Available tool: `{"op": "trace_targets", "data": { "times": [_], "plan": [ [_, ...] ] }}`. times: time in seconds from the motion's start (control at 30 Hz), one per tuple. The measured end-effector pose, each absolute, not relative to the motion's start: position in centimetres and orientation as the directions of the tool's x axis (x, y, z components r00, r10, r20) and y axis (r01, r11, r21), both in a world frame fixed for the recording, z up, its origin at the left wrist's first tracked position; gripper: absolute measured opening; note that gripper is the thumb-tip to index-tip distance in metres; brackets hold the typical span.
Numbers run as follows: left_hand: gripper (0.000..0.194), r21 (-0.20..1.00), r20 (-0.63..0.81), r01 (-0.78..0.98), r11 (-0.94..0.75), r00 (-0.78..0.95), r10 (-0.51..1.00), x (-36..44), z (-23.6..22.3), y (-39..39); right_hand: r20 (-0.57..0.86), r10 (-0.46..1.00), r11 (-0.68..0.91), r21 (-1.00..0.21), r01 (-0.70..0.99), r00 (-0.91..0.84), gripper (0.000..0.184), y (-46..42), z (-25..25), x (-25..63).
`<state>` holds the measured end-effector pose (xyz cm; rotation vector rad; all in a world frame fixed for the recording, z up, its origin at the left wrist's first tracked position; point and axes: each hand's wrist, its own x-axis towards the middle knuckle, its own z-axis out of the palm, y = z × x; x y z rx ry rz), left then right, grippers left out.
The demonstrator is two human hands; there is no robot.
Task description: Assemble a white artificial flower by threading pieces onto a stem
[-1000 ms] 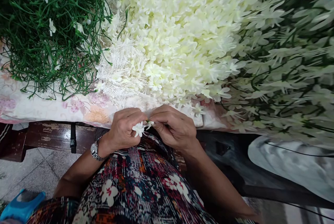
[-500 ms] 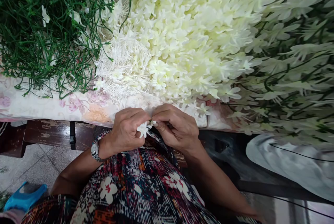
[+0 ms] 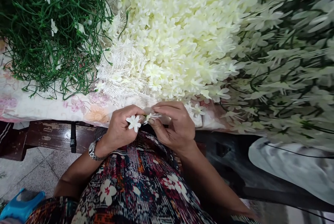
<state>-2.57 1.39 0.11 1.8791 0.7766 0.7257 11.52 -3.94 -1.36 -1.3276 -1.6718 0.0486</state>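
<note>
Close in front of my body, my left hand (image 3: 120, 127) is closed, with a white artificial flower (image 3: 134, 123) showing its open petals at the fingers. My right hand (image 3: 175, 126) pinches a piece with thin white stamens (image 3: 154, 116) between thumb and forefinger. The fingertips of both hands nearly meet at this piece. Part of the stem is hidden by the left fingers. Just beyond the hands lie a heap of cream-white petals (image 3: 180, 49) and a pile of loose white stamens (image 3: 121, 74).
A tangle of green plastic stems (image 3: 52, 39) covers the table's left side. Finished-looking white flowers on stems (image 3: 281, 74) fill the right. A flowered cloth (image 3: 52, 107) covers the table edge. Below left are a dark wooden beam (image 3: 56, 135) and a blue plastic object (image 3: 22, 206).
The white flower at my left hand has turned to face up and shifted left. My right hand has risen slightly, and the white stamens now show between its thumb and forefinger.
</note>
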Motion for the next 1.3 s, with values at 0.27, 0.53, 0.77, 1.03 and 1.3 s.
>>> {"op": "trace_targets", "data": {
  "times": [0.27,0.53,0.77,1.03,1.3],
  "plan": [
    [0.011,0.917,0.152,0.219,-0.334,0.582,0.799,-2.41,0.03,1.31,0.695,0.719,0.362,-0.393,0.845,0.015,0.026,-4.22,-1.12,11.42],
    [0.009,0.913,0.149,0.246,-0.325,0.542,0.827,-2.17,-0.04,1.21,0.723,0.691,0.338,-0.316,0.886,-0.006,0.029,-4.34,-1.54,11.36],
    [0.009,0.905,0.163,0.261,-0.335,0.515,0.841,-2.05,-0.09,1.17,0.724,0.688,0.293,-0.339,0.894,0.049,0.026,-4.32,-1.54,10.95],
    [0.011,0.903,0.149,0.274,-0.330,0.520,0.841,-1.98,-0.09,1.10,0.645,0.763,0.334,-0.448,0.829,0.041,0.024,-4.14,-1.19,11.10],
    [0.013,0.900,0.170,0.262,-0.349,0.527,0.833,-1.81,-0.34,1.09,0.618,0.784,0.348,-0.512,0.785,0.056,0.021,-4.04,-1.72,11.08]
  ]
}}
